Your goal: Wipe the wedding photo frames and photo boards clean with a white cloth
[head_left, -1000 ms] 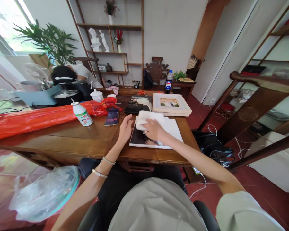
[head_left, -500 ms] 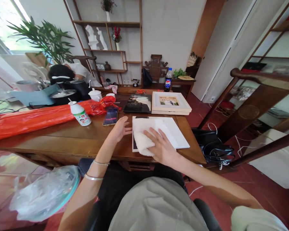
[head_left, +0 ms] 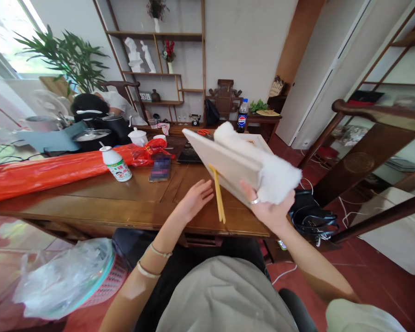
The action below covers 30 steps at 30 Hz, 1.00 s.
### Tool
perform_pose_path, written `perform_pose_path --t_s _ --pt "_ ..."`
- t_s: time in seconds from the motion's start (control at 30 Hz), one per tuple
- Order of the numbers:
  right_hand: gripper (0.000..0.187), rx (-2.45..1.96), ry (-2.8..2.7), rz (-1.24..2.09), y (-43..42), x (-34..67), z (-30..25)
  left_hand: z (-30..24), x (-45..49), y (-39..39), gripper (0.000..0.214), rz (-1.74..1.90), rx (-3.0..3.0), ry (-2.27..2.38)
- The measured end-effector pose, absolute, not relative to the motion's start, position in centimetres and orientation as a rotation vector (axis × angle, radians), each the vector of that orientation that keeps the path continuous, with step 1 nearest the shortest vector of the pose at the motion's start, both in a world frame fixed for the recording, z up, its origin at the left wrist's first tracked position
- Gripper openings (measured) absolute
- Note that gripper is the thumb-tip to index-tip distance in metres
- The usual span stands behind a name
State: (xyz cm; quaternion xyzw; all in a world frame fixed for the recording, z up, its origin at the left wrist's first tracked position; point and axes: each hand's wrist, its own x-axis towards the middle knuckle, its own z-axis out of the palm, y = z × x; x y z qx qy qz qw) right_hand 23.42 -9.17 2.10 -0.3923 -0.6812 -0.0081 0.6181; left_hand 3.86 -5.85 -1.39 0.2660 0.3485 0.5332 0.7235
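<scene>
A flat pale picture frame (head_left: 230, 163) is tilted up over the table, its plain back towards me. My right hand (head_left: 271, 211) grips its lower right edge, with a ring on one finger. A fluffy white cloth (head_left: 280, 180) lies against the frame's far face, and the same hand clasps it there. From the back hang yellow strips (head_left: 219, 198); whether they are cord or wood I cannot tell. My left hand (head_left: 195, 198) is open just left of these strips, fingers apart and holding nothing. The frame's front is hidden.
On the wooden table (head_left: 138, 198) stand a white drink bottle (head_left: 116, 164), a phone (head_left: 159, 168) and a red plastic-wrapped bundle (head_left: 55, 166). A cola bottle (head_left: 242, 116) stands farther back. A bag-filled basket (head_left: 103, 288) is at lower left. A person leans over at the back left.
The frame has been lifted from the table and tipped up, its back now facing me and the yellow strips showing. My right hand went from pressing the cloth to gripping both; my left moved right.
</scene>
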Motion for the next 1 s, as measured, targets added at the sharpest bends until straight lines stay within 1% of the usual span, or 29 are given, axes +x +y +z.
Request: perform_pose_path --t_s 0.07,0.2,0.3,0.43,0.5,0.57,0.67,0.77,0.87,0.93,1.0 --pt "0.016 -0.888 -1.38 0.039 -9.1 22.7 2.9 -2.2 4.8 -6.0 0.013 1.185 0.644 0.748" --pt "0.037 -0.788 -0.984 0.258 -8.6 21.2 3.9 -3.1 5.0 -6.1 0.023 1.316 0.632 0.739" --pt "0.048 -0.722 -0.844 0.452 -7.6 21.0 3.9 -3.3 4.8 -6.2 0.031 1.373 0.579 0.723" --pt "0.056 -0.697 -0.776 0.793 -6.4 22.5 3.3 -3.2 4.4 -6.4 0.036 1.624 0.628 0.74" --pt "0.055 -0.706 -0.742 0.999 -5.9 23.7 2.8 -2.9 3.8 -6.4 0.037 1.698 0.649 0.8" --pt "0.049 -0.706 -0.715 1.194 -5.6 25.0 2.3 -2.5 3.1 -6.2 0.036 1.707 0.668 0.871" --pt "0.04 -0.671 -0.675 1.341 -5.3 26.7 1.4 -2.0 1.9 -5.5 0.03 1.63 0.688 0.973" --pt "0.038 -0.644 -0.636 1.38 -5.3 28.0 0.8 -1.9 1.1 -4.8 0.021 1.547 0.669 1.039" --pt "0.037 -0.678 -0.632 1.409 -5.3 29.2 1.1 -1.7 0.7 -4.6 0.017 1.49 0.656 1.065" --pt "0.035 -0.713 -0.617 1.328 -5.3 29.9 1.8 -1.4 0.3 -4.5 0.017 1.44 0.662 1.084" --pt "0.032 -0.722 -0.614 1.169 -5.4 30.6 2.8 -0.9 -0.1 -4.5 0.017 1.385 0.679 1.104"
